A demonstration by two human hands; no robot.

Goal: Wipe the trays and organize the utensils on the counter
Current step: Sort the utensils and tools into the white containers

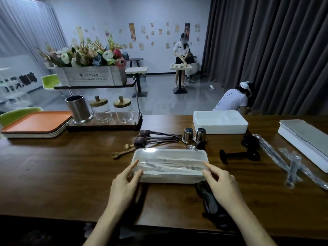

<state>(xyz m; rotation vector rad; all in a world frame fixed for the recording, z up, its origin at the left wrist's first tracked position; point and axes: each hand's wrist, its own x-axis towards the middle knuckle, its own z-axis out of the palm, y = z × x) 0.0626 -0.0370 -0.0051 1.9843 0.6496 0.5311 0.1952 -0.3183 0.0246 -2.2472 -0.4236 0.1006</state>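
Café-type room here: dark curtains hanging on the right, posters on the far wall, and a long dark wooden counter (71, 171) running across the front.

There's only the head view. The white box (170, 178) with a clear lid (170, 155) is sitting mid-counter, right in front of the person, with long utensils lying inside. A stack of orange trays (35, 121) is waiting at the far left. Dark spoons (156, 137) and wooden spoons (122, 153) are lying just behind the box, and a dark cloth (209, 197) is peeking out under the right wrist.

I'm guessing the box is light, stiff plastic. The lid looks smooth, so probably slippery, and the stuff inside will likely slide if it gets tipped. I'd be taking it by the two short ends, low on the white base, since the lid might pop off.

Both arms are reaching in from below. The left hand (124, 183) is touching the left end and the right hand (221, 183) the right end. The fingers (134, 164) are staying fairly straight, resting against the box rather than wrapping it, so both hands are open, not clamping anything.
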